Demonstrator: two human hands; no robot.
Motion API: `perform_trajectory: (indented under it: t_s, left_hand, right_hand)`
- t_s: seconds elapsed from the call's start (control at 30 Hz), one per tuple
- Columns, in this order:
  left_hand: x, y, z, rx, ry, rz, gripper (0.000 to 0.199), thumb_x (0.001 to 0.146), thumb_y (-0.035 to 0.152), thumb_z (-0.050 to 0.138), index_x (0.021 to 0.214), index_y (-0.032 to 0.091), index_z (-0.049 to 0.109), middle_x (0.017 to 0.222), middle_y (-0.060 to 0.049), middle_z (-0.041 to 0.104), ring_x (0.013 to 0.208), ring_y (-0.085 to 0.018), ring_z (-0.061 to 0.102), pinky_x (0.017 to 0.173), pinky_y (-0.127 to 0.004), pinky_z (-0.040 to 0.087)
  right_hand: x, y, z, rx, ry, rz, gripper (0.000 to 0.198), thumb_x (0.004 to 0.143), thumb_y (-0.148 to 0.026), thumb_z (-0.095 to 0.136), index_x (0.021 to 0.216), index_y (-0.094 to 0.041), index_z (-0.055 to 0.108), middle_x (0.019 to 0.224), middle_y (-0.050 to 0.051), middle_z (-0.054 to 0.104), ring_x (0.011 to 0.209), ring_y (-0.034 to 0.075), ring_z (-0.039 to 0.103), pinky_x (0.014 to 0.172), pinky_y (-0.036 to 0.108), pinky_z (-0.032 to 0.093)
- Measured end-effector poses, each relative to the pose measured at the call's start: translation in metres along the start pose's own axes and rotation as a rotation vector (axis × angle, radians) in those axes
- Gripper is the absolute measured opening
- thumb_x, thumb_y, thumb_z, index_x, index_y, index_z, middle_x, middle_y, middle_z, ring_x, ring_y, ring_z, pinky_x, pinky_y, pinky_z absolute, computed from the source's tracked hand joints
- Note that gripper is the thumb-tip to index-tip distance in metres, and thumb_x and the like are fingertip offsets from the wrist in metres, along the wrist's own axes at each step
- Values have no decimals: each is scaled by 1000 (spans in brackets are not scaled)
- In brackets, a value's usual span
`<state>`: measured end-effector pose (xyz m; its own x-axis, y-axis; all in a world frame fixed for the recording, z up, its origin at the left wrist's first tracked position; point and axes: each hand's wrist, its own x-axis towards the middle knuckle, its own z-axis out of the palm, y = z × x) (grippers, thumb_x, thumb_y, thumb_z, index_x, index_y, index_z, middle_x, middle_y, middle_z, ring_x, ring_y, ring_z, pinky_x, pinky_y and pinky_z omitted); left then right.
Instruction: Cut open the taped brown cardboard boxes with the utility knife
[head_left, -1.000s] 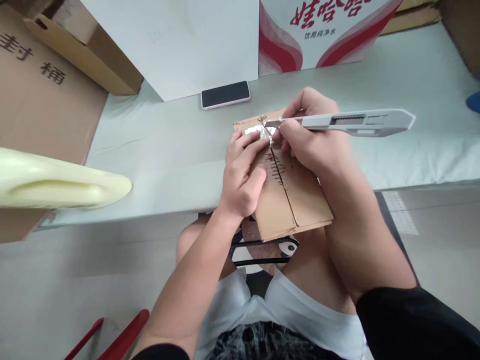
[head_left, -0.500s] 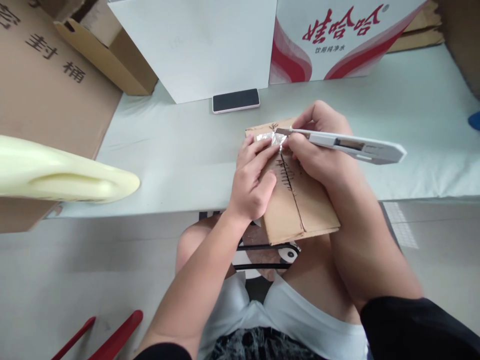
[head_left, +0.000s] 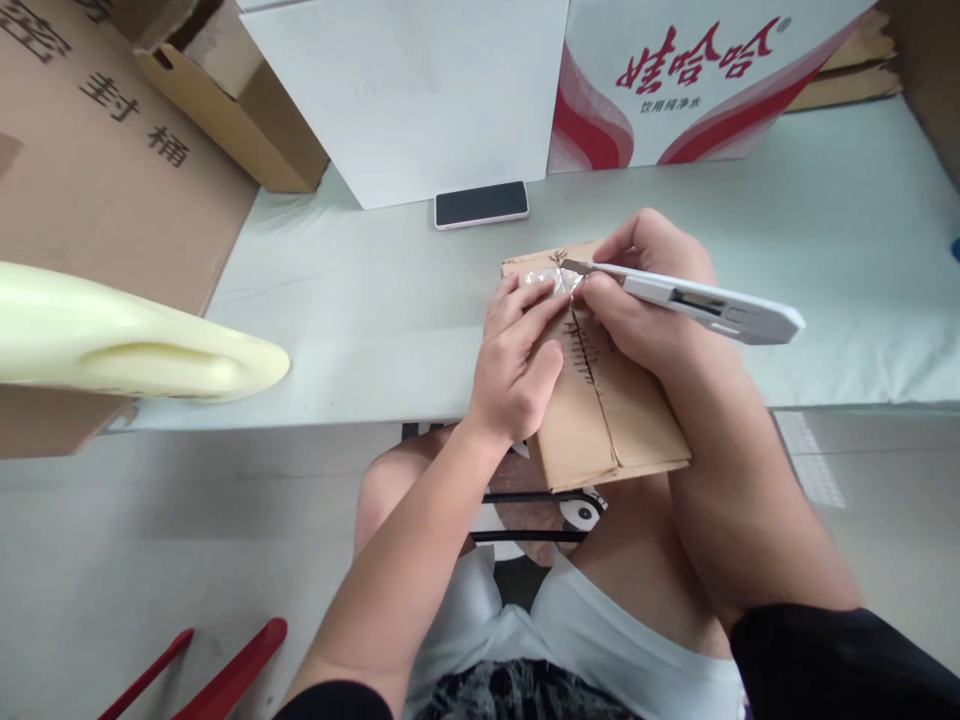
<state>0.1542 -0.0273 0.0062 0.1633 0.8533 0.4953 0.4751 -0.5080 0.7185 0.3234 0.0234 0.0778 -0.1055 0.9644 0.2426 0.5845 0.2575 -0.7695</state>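
Observation:
A small brown cardboard box (head_left: 641, 425) lies partly on the covered table, its near end jutting past the front edge above my lap. Dark handwritten marks run beside the slit down its middle. My left hand (head_left: 517, 355) lies across its left side, fingers stretched out on its top beside crumpled clear tape (head_left: 541, 279). My right hand (head_left: 649, 290) is closed on a white utility knife (head_left: 712, 302). Its exposed blade (head_left: 576, 267) points left over the tape near the box's far end. Whether the blade tip touches the tape, I cannot tell.
Behind the box lies a phone (head_left: 481, 205), before a white carton (head_left: 420, 95) and a red-and-white water carton (head_left: 675, 90). Larger brown cartons (head_left: 97, 190) stand left. A pale yellow object (head_left: 150, 335) juts in from the left. Red bars (head_left: 232, 670) show at lower left.
The knife's handle end has dipped slightly, and its blade lies a little differently over the tape. My left hand stays on the box. The whole view has shifted slightly.

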Motion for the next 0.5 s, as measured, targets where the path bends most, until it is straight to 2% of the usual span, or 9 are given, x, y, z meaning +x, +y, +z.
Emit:
perform_trajectory:
  t_s: [0.13, 0.4, 0.5]
  left_hand:
    - [0, -1, 0, 16, 1, 2, 53, 107, 53, 35, 144, 29, 64, 154, -8, 58, 158, -33, 38, 136, -60, 21]
    - [0, -1, 3, -9, 13, 6, 52, 107, 55, 35, 140, 27, 64, 151, -9, 59, 157, -34, 39, 135, -61, 22]
    - [-2, 2, 4, -67, 37, -42, 47, 104, 50, 40, 144, 29, 55, 154, -8, 56, 159, -34, 34, 134, -59, 26]
  right_hand:
    - [0, 2, 0, 9, 5, -22, 11, 76, -26, 65, 81, -27, 56, 72, 2, 66, 69, 23, 64, 67, 40, 53]
    - [2, -3, 0, -49, -9, 28, 17, 73, -25, 67, 78, -26, 50, 75, 2, 67, 68, 21, 60, 66, 38, 50]
    - [2, -3, 0, -67, -18, 38, 21, 74, -24, 68, 76, -27, 48, 71, 0, 64, 65, 20, 57, 64, 37, 47]
